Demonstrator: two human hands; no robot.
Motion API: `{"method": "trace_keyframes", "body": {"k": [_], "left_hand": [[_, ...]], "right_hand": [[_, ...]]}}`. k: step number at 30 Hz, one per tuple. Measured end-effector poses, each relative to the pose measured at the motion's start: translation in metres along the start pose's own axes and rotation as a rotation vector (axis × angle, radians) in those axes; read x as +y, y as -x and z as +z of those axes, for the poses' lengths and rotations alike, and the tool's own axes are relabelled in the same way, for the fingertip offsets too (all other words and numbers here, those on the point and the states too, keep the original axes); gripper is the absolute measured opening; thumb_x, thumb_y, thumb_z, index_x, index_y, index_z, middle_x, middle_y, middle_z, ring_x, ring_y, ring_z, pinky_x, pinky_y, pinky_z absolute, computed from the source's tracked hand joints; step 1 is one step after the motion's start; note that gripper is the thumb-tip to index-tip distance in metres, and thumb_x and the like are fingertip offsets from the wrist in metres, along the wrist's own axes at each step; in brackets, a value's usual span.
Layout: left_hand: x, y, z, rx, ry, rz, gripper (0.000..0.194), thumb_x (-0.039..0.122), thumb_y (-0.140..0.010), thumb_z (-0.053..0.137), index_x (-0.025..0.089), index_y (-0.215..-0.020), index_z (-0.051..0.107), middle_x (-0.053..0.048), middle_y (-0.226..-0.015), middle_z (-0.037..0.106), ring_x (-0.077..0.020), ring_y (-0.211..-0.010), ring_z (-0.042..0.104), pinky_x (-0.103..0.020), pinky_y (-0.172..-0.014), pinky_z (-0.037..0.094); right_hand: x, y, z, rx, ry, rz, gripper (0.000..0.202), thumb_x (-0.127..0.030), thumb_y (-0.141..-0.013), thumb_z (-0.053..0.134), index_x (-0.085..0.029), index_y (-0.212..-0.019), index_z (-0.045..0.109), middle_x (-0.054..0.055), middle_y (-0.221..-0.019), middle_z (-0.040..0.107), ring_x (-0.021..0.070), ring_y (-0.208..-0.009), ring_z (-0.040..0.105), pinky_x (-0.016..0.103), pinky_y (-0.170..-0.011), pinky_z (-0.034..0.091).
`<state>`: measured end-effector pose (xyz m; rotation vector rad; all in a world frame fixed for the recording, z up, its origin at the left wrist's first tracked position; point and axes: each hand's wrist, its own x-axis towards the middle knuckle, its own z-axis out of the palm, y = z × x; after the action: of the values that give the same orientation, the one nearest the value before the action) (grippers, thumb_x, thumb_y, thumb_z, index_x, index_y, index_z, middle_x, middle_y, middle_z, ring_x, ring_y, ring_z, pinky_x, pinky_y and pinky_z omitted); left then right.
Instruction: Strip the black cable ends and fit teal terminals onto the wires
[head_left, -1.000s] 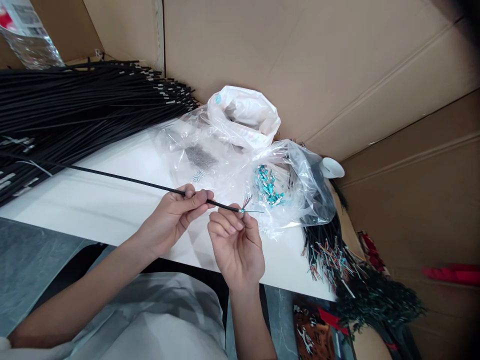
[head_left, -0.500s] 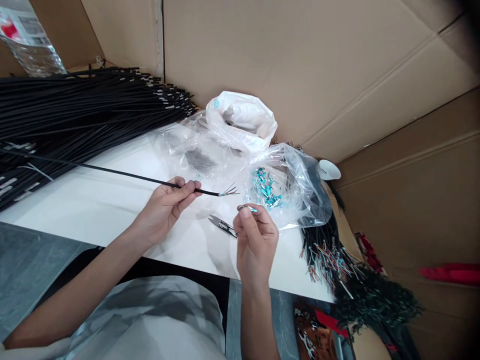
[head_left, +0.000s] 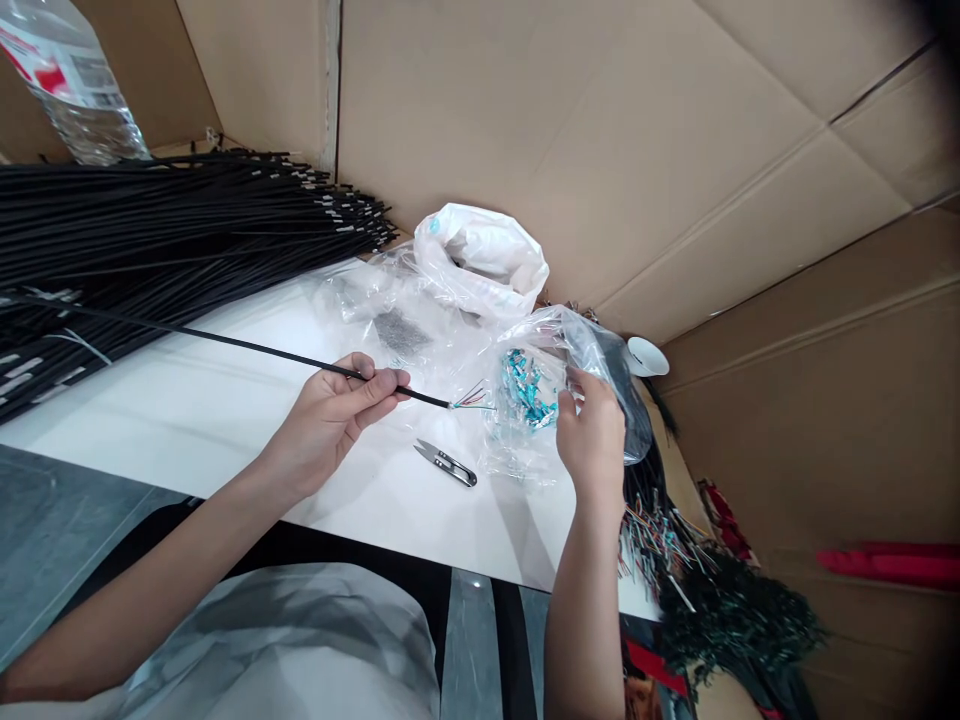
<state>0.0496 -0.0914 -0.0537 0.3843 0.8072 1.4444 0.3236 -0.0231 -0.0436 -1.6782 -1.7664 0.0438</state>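
My left hand (head_left: 326, 420) pinches a black cable (head_left: 255, 346) near its stripped end, and the cable runs off to the left. Several thin coloured wires (head_left: 471, 400) fan out from that end. At the right, my right hand (head_left: 596, 440) is over the clear plastic bag (head_left: 622, 365), its fingers curled. Whether a piece is between those fingertips is hidden. Just left of them, blue and silver foil scraps (head_left: 529, 388) lie in the bag. Thread snips (head_left: 448, 463) rest on the white table (head_left: 360, 490) between my hands.
A large pile of black cables (head_left: 150, 230) covers the left side, with a water bottle (head_left: 90, 95) behind. A white bag (head_left: 487, 260) stands at the back. Cables with bared wires (head_left: 660, 540) hang at the right edge, beside a white cup (head_left: 647, 357). Cardboard walls (head_left: 562, 130) enclose the table.
My right hand, which pinched a shiny foil scrap near the wire ends, has moved right and up to the clear bag. My left hand still holds the cable. The snips are now fully uncovered.
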Motion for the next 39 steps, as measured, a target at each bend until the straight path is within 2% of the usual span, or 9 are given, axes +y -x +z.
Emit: {"method": "trace_keyframes", "body": {"k": [4, 9, 13, 16, 21, 26, 31, 36, 39], "left_hand": [[0.0, 0.0, 0.001, -0.002, -0.075, 0.028, 0.034, 0.016, -0.064, 0.092, 0.017, -0.073, 0.059, -0.001, -0.08, 0.075, -0.0106, -0.08, 0.074, -0.006, -0.064, 0.058], [-0.002, -0.002, 0.0, -0.037, -0.163, 0.068, 0.04, 0.024, -0.062, 0.094, 0.017, -0.076, 0.058, 0.0, -0.076, 0.076, -0.0118, -0.08, 0.075, -0.009, -0.065, 0.057], [0.0, -0.004, 0.0, -0.105, -0.229, 0.05, 0.04, 0.027, -0.063, 0.094, 0.017, -0.078, 0.057, -0.001, -0.076, 0.077, -0.0117, -0.077, 0.075, -0.01, -0.064, 0.057], [0.006, -0.006, 0.003, -0.152, -0.32, 0.065, 0.039, 0.029, -0.064, 0.093, 0.017, -0.079, 0.059, -0.001, -0.074, 0.077, -0.0137, -0.079, 0.076, -0.012, -0.064, 0.057], [0.024, -0.01, 0.016, -0.2, -0.538, 0.125, 0.04, 0.033, -0.064, 0.091, 0.017, -0.084, 0.061, -0.001, -0.073, 0.075, -0.0189, -0.077, 0.076, -0.019, -0.059, 0.058], [0.031, -0.017, 0.035, -0.319, -0.689, 0.119, 0.04, 0.028, -0.065, 0.089, 0.017, -0.092, 0.062, 0.0, -0.071, 0.073, -0.0179, -0.066, 0.072, -0.025, -0.058, 0.059], [0.035, -0.042, 0.077, -0.601, -0.829, 0.174, 0.034, 0.021, -0.073, 0.082, 0.017, -0.1, 0.062, 0.002, -0.064, 0.067, -0.0181, -0.06, 0.069, -0.028, -0.057, 0.057], [0.063, -0.049, 0.138, -0.865, -0.985, 0.29, 0.02, 0.034, -0.085, 0.072, 0.015, -0.09, 0.068, -0.006, -0.09, 0.074, -0.0215, -0.091, 0.072, -0.028, -0.074, 0.058], [0.08, -0.016, 0.143, -0.9, -0.806, 0.41, 0.027, 0.043, -0.085, 0.074, 0.018, -0.094, 0.067, -0.005, -0.094, 0.073, -0.0227, -0.098, 0.07, -0.033, -0.083, 0.058]], "right_hand": [[-0.037, 0.025, -0.003, 0.013, -0.502, -0.049, 0.025, -0.034, -0.095, 0.057, -0.017, -0.108, 0.071, 0.01, -0.097, 0.074, 0.0212, -0.087, 0.07, 0.04, -0.078, 0.056], [-0.071, 0.057, -0.009, -0.186, -0.8, -0.129, 0.014, -0.033, -0.091, 0.068, -0.023, -0.101, 0.072, 0.001, -0.08, 0.071, 0.015, -0.07, 0.065, 0.031, -0.064, 0.053], [-0.074, 0.061, -0.007, -0.098, -0.714, -0.167, 0.037, -0.028, -0.082, 0.079, -0.027, -0.117, 0.066, 0.004, -0.107, 0.07, 0.019, -0.092, 0.067, 0.033, -0.073, 0.056], [-0.072, 0.055, -0.009, -0.136, -0.559, -0.381, 0.039, -0.022, -0.09, 0.071, -0.029, -0.128, 0.063, 0.007, -0.125, 0.067, 0.0208, -0.107, 0.065, 0.037, -0.083, 0.056], [-0.073, 0.053, -0.019, -0.247, -0.23, -0.628, 0.014, -0.025, -0.098, 0.062, -0.021, -0.108, 0.072, 0.005, -0.092, 0.075, 0.0203, -0.085, 0.066, 0.039, -0.079, 0.048], [-0.08, 0.057, -0.022, -0.205, -0.228, -0.492, 0.014, -0.029, -0.096, 0.064, -0.021, -0.101, 0.074, 0.008, -0.103, 0.074, 0.0247, -0.1, 0.063, 0.043, -0.092, 0.044], [-0.072, 0.045, -0.02, -0.425, -0.606, -0.158, 0.016, -0.033, -0.096, 0.062, -0.021, -0.089, 0.07, 0.002, -0.078, 0.071, 0.0198, -0.079, 0.065, 0.035, -0.077, 0.048], [-0.041, 0.019, -0.054, -0.065, -0.916, 0.013, 0.014, -0.037, -0.087, 0.072, -0.022, -0.085, 0.071, 0.0, -0.071, 0.066, 0.0187, -0.074, 0.062, 0.033, -0.076, 0.049], [-0.007, 0.008, -0.093, 0.212, -0.742, 0.05, 0.019, -0.039, -0.083, 0.074, -0.02, -0.081, 0.072, 0.001, -0.071, 0.065, 0.0183, -0.073, 0.061, 0.033, -0.076, 0.048]]}}
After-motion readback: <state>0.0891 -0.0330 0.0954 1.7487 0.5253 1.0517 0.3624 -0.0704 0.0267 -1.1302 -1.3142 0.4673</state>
